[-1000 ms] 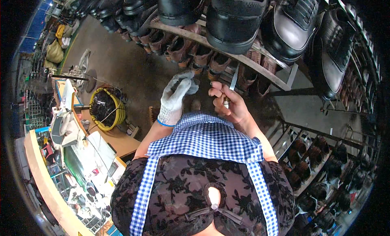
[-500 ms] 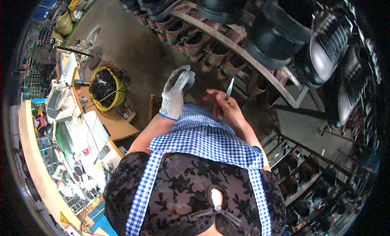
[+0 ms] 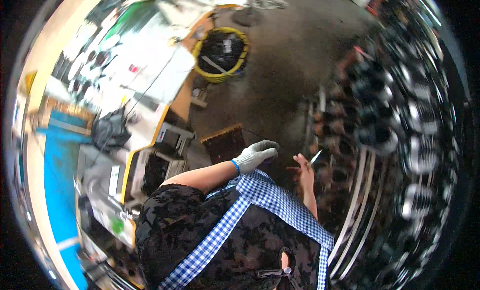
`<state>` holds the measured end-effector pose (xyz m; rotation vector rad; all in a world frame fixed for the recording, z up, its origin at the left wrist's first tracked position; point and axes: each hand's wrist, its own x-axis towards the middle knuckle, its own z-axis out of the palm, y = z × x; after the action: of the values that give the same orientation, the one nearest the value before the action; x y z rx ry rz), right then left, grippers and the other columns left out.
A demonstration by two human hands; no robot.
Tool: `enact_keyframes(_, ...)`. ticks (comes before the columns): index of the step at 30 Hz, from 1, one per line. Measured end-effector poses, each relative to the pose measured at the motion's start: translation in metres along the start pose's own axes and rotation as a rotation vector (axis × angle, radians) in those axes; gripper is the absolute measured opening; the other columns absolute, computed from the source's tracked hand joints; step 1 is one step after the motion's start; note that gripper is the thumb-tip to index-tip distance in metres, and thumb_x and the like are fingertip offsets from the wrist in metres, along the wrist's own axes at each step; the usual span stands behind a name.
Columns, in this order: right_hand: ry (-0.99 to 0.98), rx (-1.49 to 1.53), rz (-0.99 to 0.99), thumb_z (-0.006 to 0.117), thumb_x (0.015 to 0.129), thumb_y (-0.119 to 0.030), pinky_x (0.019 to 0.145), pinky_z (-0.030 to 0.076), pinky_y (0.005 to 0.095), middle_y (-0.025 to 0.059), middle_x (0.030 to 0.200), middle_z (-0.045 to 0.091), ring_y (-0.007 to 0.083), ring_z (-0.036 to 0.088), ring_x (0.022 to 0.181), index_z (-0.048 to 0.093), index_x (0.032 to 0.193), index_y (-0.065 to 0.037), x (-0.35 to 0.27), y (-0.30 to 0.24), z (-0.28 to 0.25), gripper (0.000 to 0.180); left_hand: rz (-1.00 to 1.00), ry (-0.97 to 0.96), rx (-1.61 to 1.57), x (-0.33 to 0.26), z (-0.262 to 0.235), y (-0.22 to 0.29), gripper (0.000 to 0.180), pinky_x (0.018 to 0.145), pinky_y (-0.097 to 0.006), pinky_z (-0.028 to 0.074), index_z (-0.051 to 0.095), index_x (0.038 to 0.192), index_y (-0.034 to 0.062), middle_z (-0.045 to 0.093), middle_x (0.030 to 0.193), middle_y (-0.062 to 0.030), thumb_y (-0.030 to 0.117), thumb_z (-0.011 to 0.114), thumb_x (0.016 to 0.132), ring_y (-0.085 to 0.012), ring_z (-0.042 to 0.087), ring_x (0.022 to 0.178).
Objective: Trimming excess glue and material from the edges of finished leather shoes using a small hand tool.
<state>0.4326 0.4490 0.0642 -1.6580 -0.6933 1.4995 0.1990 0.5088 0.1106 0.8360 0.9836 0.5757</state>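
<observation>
My left hand (image 3: 257, 155), in a white knit glove with a blue cuff edge, hovers in front of my apron. Its fingers stretch forward and bend slightly, and nothing shows in them. To its right, my bare right hand (image 3: 303, 171) grips a thin, pale, pointed blade-like tool (image 3: 316, 157) between thumb and fingers. The tip points up and to the right; its lower end is hidden by the hand. Some of the right fingers are spread toward the left hand. The two hands are apart. A blue-and-white checked apron (image 3: 280, 200) hangs below them.
Racks with black shoes (image 3: 377, 132) and brown shoes stand along my right, blurred. On the left is a brightly lit workbench (image 3: 150, 80). Beyond it sits a yellow basket (image 3: 215, 78) of dark scraps on the floor. A brown bristly mat (image 3: 222, 145) lies ahead of my left hand.
My view has swung left, so the workbench fills more of it and the shoe racks have shifted right. The left hand's fingers have straightened out. The right hand keeps its tool.
</observation>
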Motion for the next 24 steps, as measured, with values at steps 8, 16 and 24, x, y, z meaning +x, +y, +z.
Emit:
enact_keyframes(8, -0.330, -0.108, -0.014, 0.037, 0.101, -0.030, 0.041, 0.038, 0.0168, 0.0073, 0.131, 0.051, 0.0178, 0.067, 0.085, 0.040, 0.137, -0.007, 0.015, -0.057, 0.060, 0.042, 0.298, 0.535, -0.469, -0.077, -0.039, -0.031, 0.032, 0.085, -0.025, 0.047, 0.056, 0.119, 0.0049, 0.063, 0.104, -0.0028, 0.021, 0.060, 0.091, -0.0110, 0.058, 0.095)
enact_keyframes(16, -0.572, -0.414, 0.002, 0.038, 0.101, -0.031, 0.039, 0.040, 0.0189, 0.0084, 0.131, 0.051, 0.0189, 0.068, 0.081, 0.037, 0.138, -0.007, 0.121, -0.019, 0.101, 0.045, 0.335, 0.969, -0.458, -0.085, -0.042, -0.114, 0.040, 0.075, -0.024, 0.046, 0.055, 0.120, 0.0031, 0.063, 0.098, -0.0029, 0.028, 0.062, 0.089, -0.0101, 0.056, 0.084)
enact_keyframes(24, -0.737, -0.798, -0.006, 0.038, 0.100, -0.029, 0.042, 0.042, 0.0214, 0.0099, 0.136, 0.048, 0.0166, 0.068, 0.079, 0.036, 0.140, -0.007, 0.163, -0.023, 0.124, 0.045, 0.394, 1.120, -0.701, -0.075, -0.018, -0.110, 0.034, 0.080, -0.023, 0.046, 0.056, 0.118, 0.0053, 0.061, 0.101, -0.0008, 0.025, 0.060, 0.091, -0.0089, 0.056, 0.090)
